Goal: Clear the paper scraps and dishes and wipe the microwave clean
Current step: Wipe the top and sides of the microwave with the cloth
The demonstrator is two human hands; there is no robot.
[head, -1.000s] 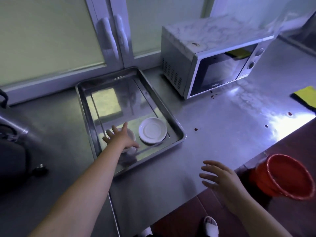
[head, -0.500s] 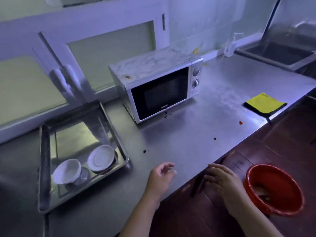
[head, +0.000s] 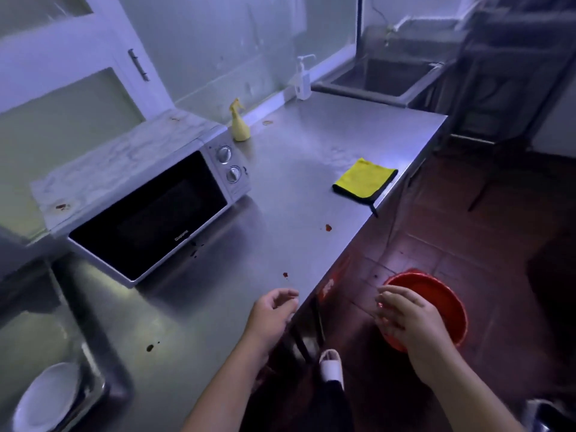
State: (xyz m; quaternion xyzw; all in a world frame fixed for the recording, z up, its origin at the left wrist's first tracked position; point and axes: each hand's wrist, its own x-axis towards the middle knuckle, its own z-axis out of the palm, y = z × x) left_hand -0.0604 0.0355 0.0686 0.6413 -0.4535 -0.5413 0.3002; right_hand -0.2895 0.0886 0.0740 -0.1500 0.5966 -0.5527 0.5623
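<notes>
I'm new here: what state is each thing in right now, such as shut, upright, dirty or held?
Microwave: door shut, stains on top.
Cloth: folded, flat on the counter, untouched.
Spray bottle: upright.
Bucket: upright on the floor.
Bowl: in the tray.
Counter: spotted with red specks.
Left hand: loosely curled, empty.
Right hand: over the bucket; unclear if it holds anything.

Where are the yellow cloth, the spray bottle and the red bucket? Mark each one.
yellow cloth [head: 363, 179], head view, middle of its folded top face.
spray bottle [head: 239, 130], head view, its lower body.
red bucket [head: 441, 302], head view, bare inner wall.
</notes>
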